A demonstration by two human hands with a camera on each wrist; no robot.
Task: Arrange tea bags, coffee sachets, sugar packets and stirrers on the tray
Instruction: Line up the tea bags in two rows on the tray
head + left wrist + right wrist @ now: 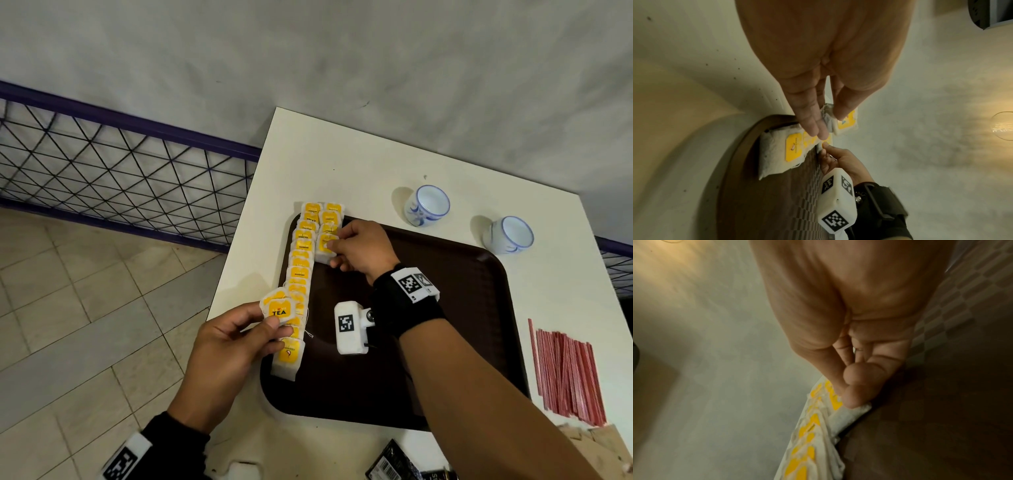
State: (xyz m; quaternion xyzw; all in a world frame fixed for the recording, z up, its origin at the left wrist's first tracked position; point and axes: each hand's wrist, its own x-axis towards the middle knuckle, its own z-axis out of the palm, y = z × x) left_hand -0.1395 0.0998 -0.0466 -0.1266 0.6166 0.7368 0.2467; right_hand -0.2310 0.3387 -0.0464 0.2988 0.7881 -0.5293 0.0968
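Observation:
A dark brown tray lies on the white table. A long row of overlapping tea bags with yellow tags runs down its left edge. A short second row starts beside it at the far end. My right hand pinches the nearest tea bag of that second row down on the tray; in the right wrist view my right hand has thumb and fingers on its white edge. My left hand holds a small stack of tea bags over the tray's left rim, also pinched in the left wrist view.
Two blue-and-white cups stand behind the tray. A bundle of red stirrers lies right of it, with brown packets and dark sachets at the near edge. A wire fence and tiled floor lie left of the table.

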